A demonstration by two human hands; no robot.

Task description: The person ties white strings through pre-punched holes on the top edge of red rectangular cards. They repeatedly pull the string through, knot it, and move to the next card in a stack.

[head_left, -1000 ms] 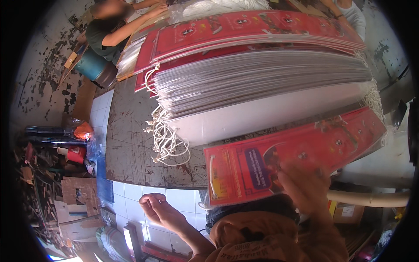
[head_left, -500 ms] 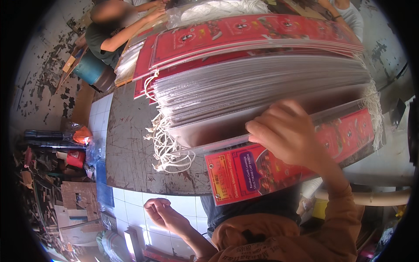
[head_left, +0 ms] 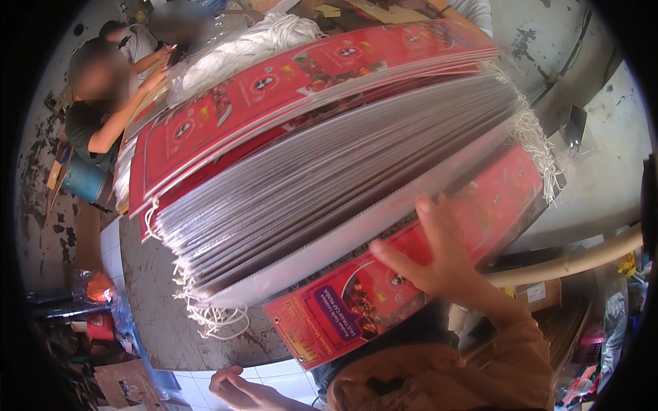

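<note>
My right hand [head_left: 439, 264] is over the nearest red printed panel [head_left: 312, 329], its fingers spread and nothing gripped. Its fingertips lie close to the panel's far edge; whether they touch cannot be made out. Behind that panel stands a long row of thin boards [head_left: 329, 171], packed on edge, with a pale board [head_left: 274, 274] at the front. White cords [head_left: 216, 318] hang in loops from the row's left end, and more cords [head_left: 538, 154] bunch at its right end. Away from the boards, low by the table's near edge, my left hand [head_left: 243, 392] hangs empty, fingers loosely bent and apart.
The boards stand on a scratched grey table [head_left: 168, 329]. Larger red panels [head_left: 274, 89] lie across the far side, with a bundle of white cord [head_left: 253, 44] behind. Co-workers sit at the far left, by a blue drum [head_left: 83, 181]. A pale pole [head_left: 576, 259] juts in at right.
My right hand has let go of the front board's top edge, and its fingers have spread. That board has swung back against the row. The view has turned, shifting the scene left.
</note>
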